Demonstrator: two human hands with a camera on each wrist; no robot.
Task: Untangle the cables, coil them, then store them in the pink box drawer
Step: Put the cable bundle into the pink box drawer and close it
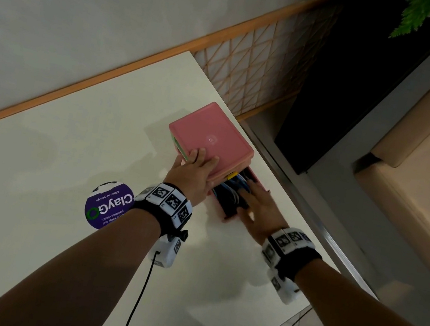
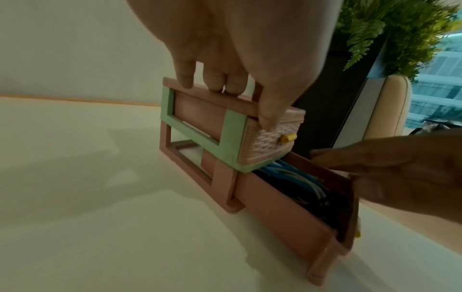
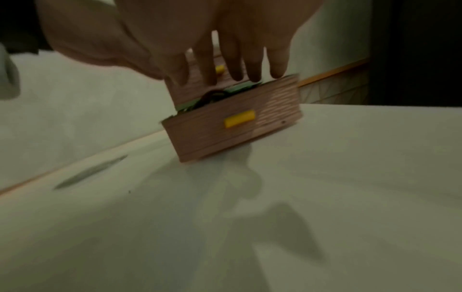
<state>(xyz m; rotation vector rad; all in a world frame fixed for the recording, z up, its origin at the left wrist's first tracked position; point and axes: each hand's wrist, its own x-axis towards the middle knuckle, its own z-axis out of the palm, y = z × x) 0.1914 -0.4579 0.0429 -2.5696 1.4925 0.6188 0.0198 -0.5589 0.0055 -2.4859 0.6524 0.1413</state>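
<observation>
Left hand (image 1: 195, 172) is bracing the light pink box (image 1: 210, 139) with a flat, unclasped grip; right hand (image 1: 260, 209), fingers straight, is pressing springy cables (image 1: 235, 188) into the drawer (image 2: 282, 203).

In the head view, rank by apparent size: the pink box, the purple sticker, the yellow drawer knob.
Largest to smallest, as they look:
1. pink box
2. purple sticker, though it lies nearer the camera
3. yellow drawer knob, tiny and partly hidden
</observation>
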